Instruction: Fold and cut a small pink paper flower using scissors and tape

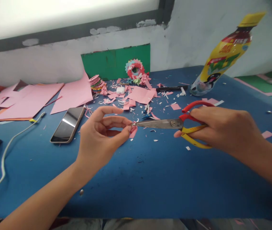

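Observation:
Between thumb and fingertips my left hand [104, 131] pinches a small piece of pink paper [133, 131], mostly covered by the fingers. My right hand [222, 126] grips scissors [159, 124] with one red and one yellow handle. The blades point left and look closed or almost closed, their tips meeting the paper at my left fingertips. Whether the tips cut or only touch it I cannot tell. Behind the hands, pink paper scraps [142, 95] and white clippings lie scattered on the blue table [126, 185].
A phone [67, 125] and a white cable [4, 156] lie at left, near large pink sheets [30, 102]. Further back are a folded-paper ring [135, 68], a green board [107, 60], a white earphone case [120, 90] and a black pen [171, 88]. A yellow-labelled bottle [222, 60] stands back right.

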Available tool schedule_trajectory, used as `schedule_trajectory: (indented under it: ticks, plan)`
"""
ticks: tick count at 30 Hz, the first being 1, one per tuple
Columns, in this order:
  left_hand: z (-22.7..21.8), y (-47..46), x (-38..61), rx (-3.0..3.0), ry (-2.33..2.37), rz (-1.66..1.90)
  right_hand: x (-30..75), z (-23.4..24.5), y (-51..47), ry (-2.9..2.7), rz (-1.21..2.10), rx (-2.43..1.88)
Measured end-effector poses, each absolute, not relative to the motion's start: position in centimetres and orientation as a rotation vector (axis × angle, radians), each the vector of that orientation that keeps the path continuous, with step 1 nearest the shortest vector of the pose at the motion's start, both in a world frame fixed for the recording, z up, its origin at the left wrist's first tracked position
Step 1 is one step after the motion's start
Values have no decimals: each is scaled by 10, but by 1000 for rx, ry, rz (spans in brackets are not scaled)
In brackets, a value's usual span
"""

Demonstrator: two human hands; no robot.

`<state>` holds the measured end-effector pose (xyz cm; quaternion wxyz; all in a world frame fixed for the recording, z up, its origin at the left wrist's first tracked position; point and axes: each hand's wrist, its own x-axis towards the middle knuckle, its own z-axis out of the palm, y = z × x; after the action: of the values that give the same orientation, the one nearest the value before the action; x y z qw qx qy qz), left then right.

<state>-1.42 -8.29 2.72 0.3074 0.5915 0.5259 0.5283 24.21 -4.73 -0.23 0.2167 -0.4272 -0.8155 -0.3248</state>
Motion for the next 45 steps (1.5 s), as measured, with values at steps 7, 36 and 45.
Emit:
schedule_trajectory:
  ticks: [7,36,45]
  plan:
    - [25,-79,-17,1479,1318,1342,236,-1,-48,-2328,-827,-1144]
    - [13,-74,-24,1823,1311,825,241,-6,-43,-2275,-888,-1154]
    - [20,-77,-21,1662,1415,937,242,-4,-46,-2285,-1037,-1082]
